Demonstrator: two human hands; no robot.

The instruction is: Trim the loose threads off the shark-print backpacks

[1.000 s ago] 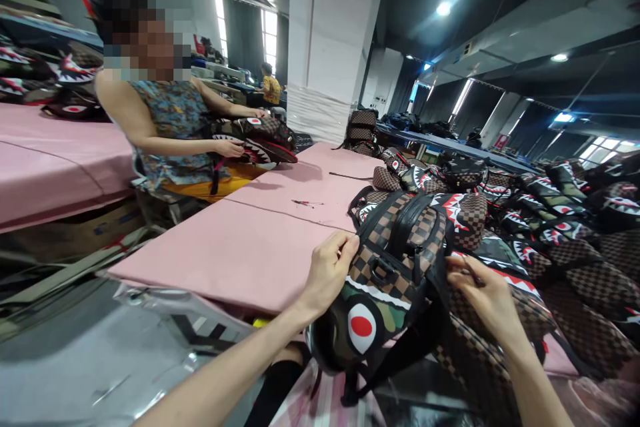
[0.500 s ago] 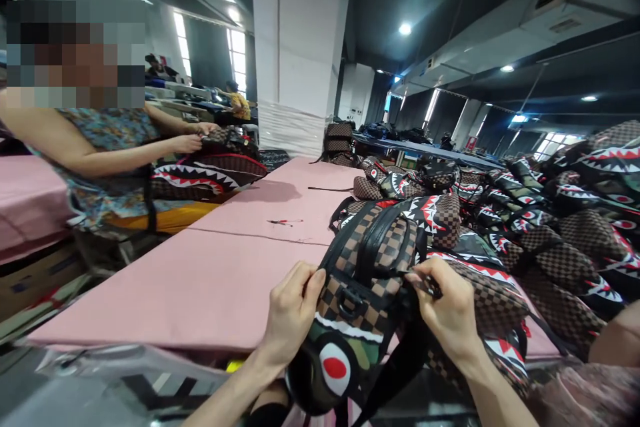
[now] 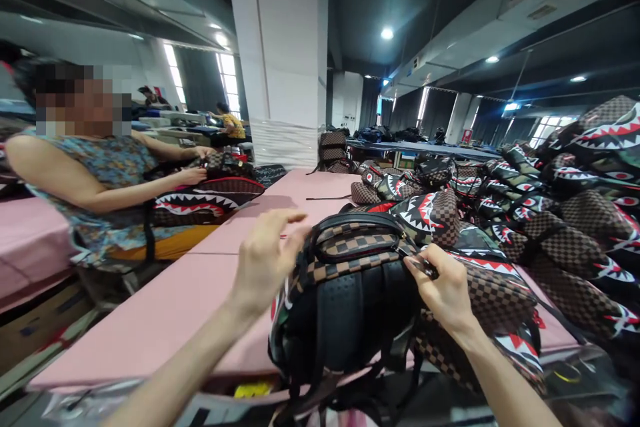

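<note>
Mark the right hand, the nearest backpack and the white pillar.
Right hand (image 3: 444,287): head view, middle of the hand.
Nearest backpack (image 3: 341,317): head view, broad black strap on its near side.
White pillar (image 3: 283,57): head view, middle of its shaft.

— What can you see of the person's own body?
— I see the slim, bare left hand (image 3: 267,263) and the bare right hand (image 3: 445,283). The left forearm (image 3: 185,360) and the right forearm (image 3: 497,373) are also bare, until the edge of the view.
— And which clothing?
— Low in the middle there is a small piece of pink and white cloth (image 3: 350,418). I cannot tell which garment it is.
</note>
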